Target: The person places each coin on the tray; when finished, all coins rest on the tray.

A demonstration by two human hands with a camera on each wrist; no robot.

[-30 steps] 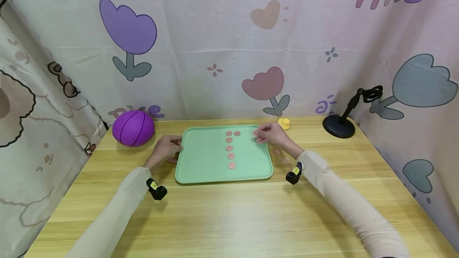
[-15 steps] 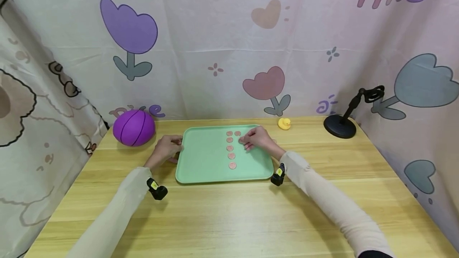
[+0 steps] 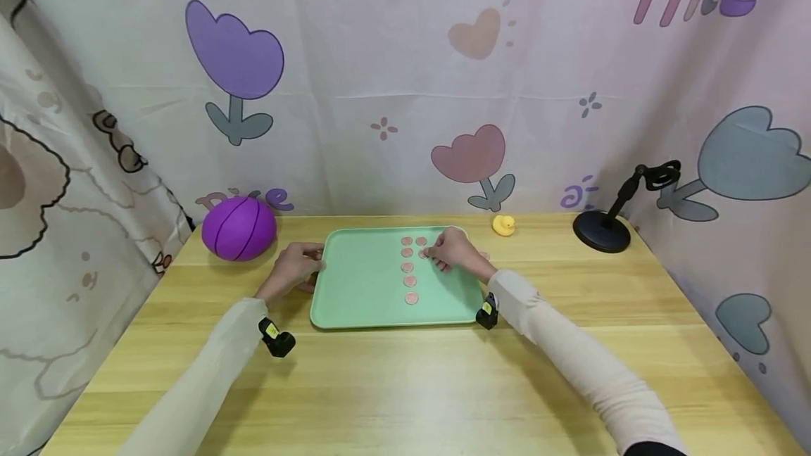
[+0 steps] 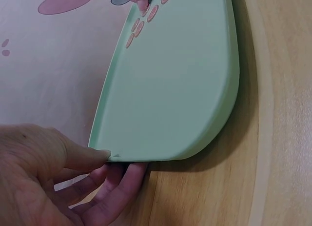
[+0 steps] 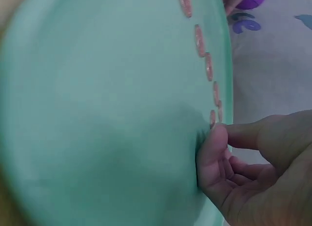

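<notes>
A light green tray (image 3: 361, 280) lies on the wooden table. My left hand (image 3: 296, 266) grips its left edge; in the left wrist view the thumb (image 4: 90, 156) lies on the rim, with fingers below it. Copper-coloured coins form a column on the tray, with the nearest coin (image 3: 411, 298) towards me. To the right of the column's far end sits another coin (image 3: 421, 241). Just in front of it, my right hand (image 3: 455, 250) pinches a coin (image 5: 212, 118) between thumb and index finger, down at the tray surface. The fingertips partly cover that coin.
A purple ball (image 3: 239, 229) sits at the back left. Behind the tray's right corner stands a yellow rubber duck (image 3: 503, 225). Further right is a black stand (image 3: 602, 231) with a round base. A patterned curtain (image 3: 355, 34) hangs behind the table (image 3: 393, 385).
My right hand has moved left from the tray's right edge with a coin, to beside the column, then slightly lower. My left hand keeps its grip on the tray.
</notes>
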